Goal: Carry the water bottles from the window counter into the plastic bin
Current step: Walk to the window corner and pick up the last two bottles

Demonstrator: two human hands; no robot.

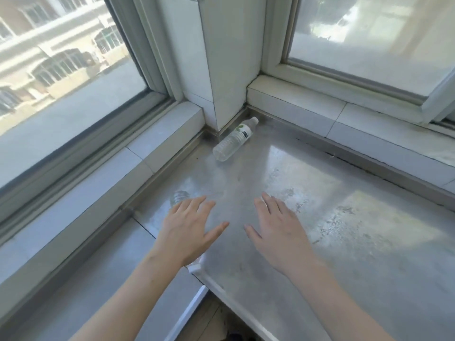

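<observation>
Two bare forearms reach in from the bottom edge over a steel worktop (pixel 320 217) set in the corner beneath two windows. Both hands are palm down with straight fingers spread apart, and neither holds anything.

The left hand (pixel 187 227) is above a clear water bottle that lies on its side along the worktop's left edge. Only the ends of this near bottle (pixel 179 196) show: its ribbed clear base beyond the fingertips, and its white cap (pixel 194 267) below the wrist, at the worktop's front corner. Whether the palm touches the bottle cannot be told. The right hand (pixel 278 230) is over bare steel, beside the left, with the two thumbs pointing toward each other across a gap.

Farther back, a second water bottle (pixel 234 140) lies on its side in the corner of the worktop. Its white cap points toward the tiled pillar (pixel 221 57) between the windows, and its base points toward the hands. It has a white label with a green mark and is well apart from both hands.

White tiled sills (pixel 147 143) border the worktop at left and rear. Through the left window (pixel 61 70) a pale building is visible; the right pane (pixel 369 33) is bright and hazy. No plastic bin is in view.
</observation>
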